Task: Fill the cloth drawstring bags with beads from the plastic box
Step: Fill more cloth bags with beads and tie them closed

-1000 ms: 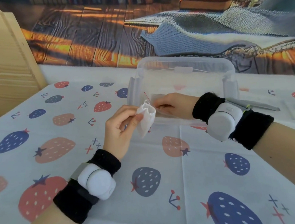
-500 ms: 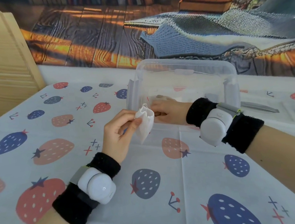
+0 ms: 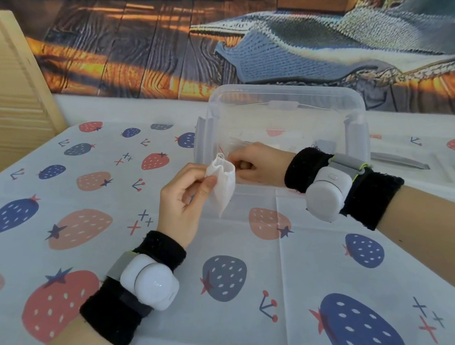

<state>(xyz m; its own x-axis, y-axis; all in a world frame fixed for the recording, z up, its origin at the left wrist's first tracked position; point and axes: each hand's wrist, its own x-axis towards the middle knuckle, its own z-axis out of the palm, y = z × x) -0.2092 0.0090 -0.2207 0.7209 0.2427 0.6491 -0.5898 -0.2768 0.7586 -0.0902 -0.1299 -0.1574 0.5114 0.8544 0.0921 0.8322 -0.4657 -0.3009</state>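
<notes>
Cloth drawstring bag (image 3: 223,183), small and white, hangs in the air just in front of the near wall of the clear plastic box (image 3: 280,129), above the strawberry-print desk (image 3: 116,237). Since the earlier pictures it has barely shifted; its mouth stays up and its pointed bottom hangs down. The right hand (image 3: 259,166) has changed more: a second ago it lay lower against the box's front, and now it has drawn level with the bag's mouth, fingertips meeting the cloth rim.

Left hand (image 3: 185,200) pinches the bag's left edge between thumb and curled fingers, palm turned towards the right, wrist bent up from the desk. The right hand comes in from the right with its forearm slanting across the desk, knuckles up, fingers curled and closed on the bag's top edge; whether it also holds a bead cannot be told. Each wrist wears a black band with a white device (image 3: 153,284). Contents of the box are blurred through the plastic.
</notes>
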